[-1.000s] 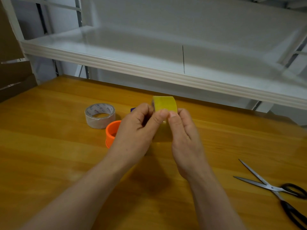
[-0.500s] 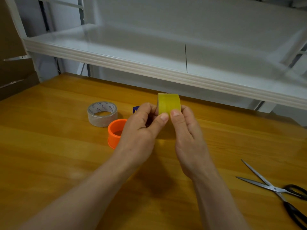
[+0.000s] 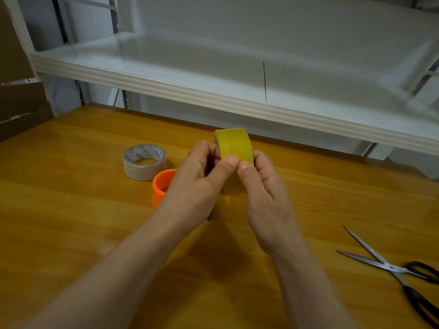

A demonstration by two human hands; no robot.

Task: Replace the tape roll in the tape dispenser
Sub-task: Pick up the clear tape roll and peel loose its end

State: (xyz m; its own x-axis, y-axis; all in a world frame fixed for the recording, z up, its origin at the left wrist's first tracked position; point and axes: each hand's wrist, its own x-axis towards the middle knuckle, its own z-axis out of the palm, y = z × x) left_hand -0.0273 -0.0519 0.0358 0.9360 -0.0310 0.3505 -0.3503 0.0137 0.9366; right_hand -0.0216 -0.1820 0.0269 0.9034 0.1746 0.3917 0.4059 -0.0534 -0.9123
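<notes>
A yellow tape roll (image 3: 234,146) is held upright on its edge above the wooden table, between both hands. My left hand (image 3: 197,184) grips its left side, thumb pressed on the roll's outer face. My right hand (image 3: 263,188) grips its right side, thumb tip meeting the left thumb on the tape surface. An orange plastic ring-shaped part (image 3: 161,186) stands on the table just left of my left hand, partly hidden by it. A small dark blue or purple piece (image 3: 209,216) shows under my left hand; most of it is hidden.
A grey-white printed tape roll (image 3: 144,161) lies flat behind the orange part. Open scissors (image 3: 389,269) with black handles lie at the right. A white shelf (image 3: 213,96) overhangs the table's far edge. Cardboard (image 3: 21,98) stands at the far left.
Both hands have kept their hold on the yellow roll and lifted it slightly away from me; both thumbs stay together on its face.
</notes>
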